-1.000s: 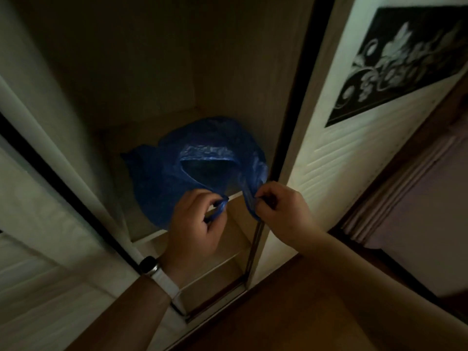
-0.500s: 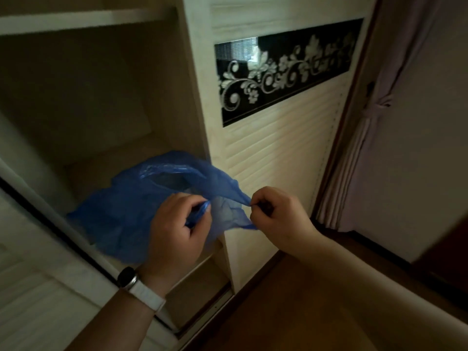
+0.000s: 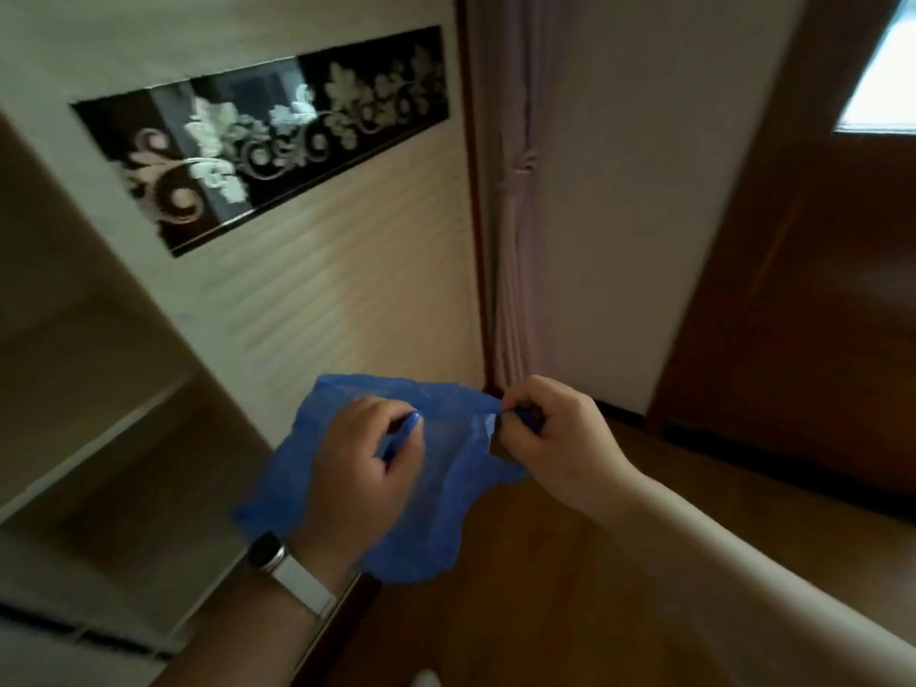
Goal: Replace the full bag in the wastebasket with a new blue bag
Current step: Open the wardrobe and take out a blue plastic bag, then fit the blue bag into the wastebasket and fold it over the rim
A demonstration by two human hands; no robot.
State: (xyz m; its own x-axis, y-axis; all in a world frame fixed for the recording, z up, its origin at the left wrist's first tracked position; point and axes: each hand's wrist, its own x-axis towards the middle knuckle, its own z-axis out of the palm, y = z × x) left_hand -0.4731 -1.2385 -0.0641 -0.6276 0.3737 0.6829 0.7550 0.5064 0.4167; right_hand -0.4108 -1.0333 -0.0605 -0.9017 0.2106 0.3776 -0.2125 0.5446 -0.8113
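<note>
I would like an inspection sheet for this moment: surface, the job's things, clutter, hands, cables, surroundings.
Surface: wooden floor, bare where visible.
Job's things: blue bag, thin and crumpled, held in the air in front of the body; wastebasket and full bag not in view.
Clutter: nothing seen.
Hands: left hand and right hand each pinch an edge of the bag; watch on the left wrist.
Cables: nothing seen.
Surroundings: wardrobe door with floral panel, open shelves, tied curtain, dark wooden door.
</note>
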